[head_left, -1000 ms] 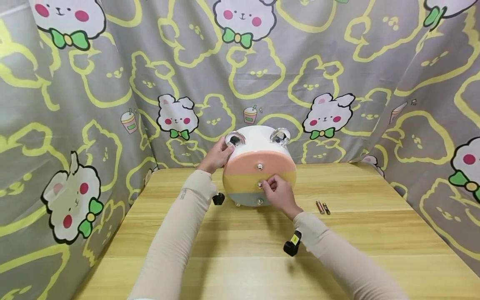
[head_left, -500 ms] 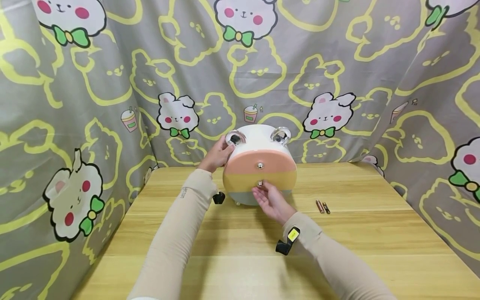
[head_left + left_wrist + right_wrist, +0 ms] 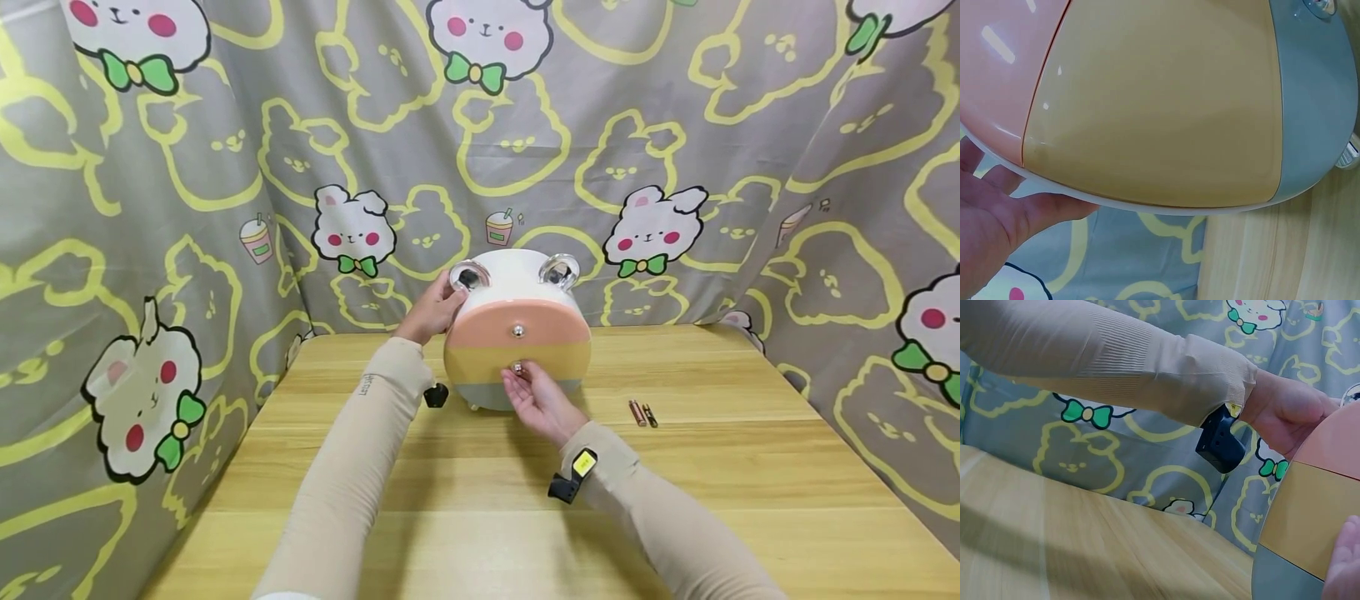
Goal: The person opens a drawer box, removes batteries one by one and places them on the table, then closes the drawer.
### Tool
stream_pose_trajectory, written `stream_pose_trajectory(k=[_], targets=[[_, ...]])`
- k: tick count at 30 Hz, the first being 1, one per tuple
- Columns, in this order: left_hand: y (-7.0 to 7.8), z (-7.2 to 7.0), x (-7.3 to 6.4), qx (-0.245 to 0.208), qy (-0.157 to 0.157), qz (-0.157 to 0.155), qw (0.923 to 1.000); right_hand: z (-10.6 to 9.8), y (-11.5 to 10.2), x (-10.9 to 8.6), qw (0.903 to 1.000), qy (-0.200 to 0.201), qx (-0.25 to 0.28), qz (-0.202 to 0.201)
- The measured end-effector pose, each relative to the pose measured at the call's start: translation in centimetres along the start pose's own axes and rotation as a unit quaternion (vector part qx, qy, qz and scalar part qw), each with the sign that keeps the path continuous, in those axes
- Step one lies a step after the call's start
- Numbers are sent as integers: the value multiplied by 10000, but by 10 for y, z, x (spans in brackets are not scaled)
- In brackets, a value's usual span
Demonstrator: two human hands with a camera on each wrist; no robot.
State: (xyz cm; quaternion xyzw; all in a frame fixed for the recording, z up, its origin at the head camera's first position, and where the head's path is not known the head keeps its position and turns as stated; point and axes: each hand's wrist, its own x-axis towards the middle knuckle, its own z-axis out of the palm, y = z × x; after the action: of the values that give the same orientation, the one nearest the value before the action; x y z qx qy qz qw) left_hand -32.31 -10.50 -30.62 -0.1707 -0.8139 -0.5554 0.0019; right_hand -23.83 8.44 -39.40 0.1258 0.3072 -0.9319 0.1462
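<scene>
A rounded mini drawer cabinet with a white shell stands on the table. Its front has a pink drawer, a yellow drawer and a blue-grey drawer, all flush. Two silvery rings stick up from its top. My left hand rests against the upper left side, its thumb lying straight along the white edge. With the palm turned up, my right hand pinches the middle drawer knob between thumb and finger, the other fingers spread below. That hand hides the lowest knob in the head view.
Two small battery-like cylinders lie on the wooden table, right of the cabinet. A grey curtain with rabbit prints hangs behind and on both sides. A black wrist camera sits on the left wrist.
My right hand has turned from back-up to palm-up at the middle knob, its wrist shifting slightly left. The left hand and cabinet have stayed put.
</scene>
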Motion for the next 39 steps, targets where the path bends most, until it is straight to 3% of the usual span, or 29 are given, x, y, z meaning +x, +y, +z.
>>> stream_pose_trajectory(k=[5,9,14,16,18,20,25,27,29,31,33,36,39], targets=[[3,0,-2,-47,-34,-34,10000,0,3,3,9994,115,-205,-257],[7,0,-5,-100,-92,-38,9999,1,9,5,9919,411,-775,-921],[-2,1,1,-95,-53,8,9999,0,16,7,9679,907,-1498,-1801],[-1,1,1,-113,-81,-13,9999,-2,18,8,9522,974,-1908,-2176],[-1,1,1,-125,-108,-29,9999,-6,19,10,9236,939,-2567,-2688],[-1,2,1,-179,-132,-36,9997,-11,18,11,8793,869,-3343,-3279],[-2,2,-1,-210,-143,-125,9996,-26,14,15,7217,630,-5128,-4607],[-2,3,-1,-232,-138,-137,9995,-30,11,17,6700,517,-5569,-4881],[-3,3,0,-241,-115,-119,9996,-32,8,19,6299,414,-5894,-5041],[-4,2,1,-229,-86,-83,9997,-32,5,21,5992,349,-6130,-5139],[-4,1,2,-206,-52,-67,9998,-30,3,22,5768,339,-6293,-5197],[-5,0,3,-125,-25,-41,9999,-28,1,23,5585,371,-6446,-5208],[-5,-1,4,-55,-22,-34,10000,-25,0,22,5495,389,-6512,-5221]])
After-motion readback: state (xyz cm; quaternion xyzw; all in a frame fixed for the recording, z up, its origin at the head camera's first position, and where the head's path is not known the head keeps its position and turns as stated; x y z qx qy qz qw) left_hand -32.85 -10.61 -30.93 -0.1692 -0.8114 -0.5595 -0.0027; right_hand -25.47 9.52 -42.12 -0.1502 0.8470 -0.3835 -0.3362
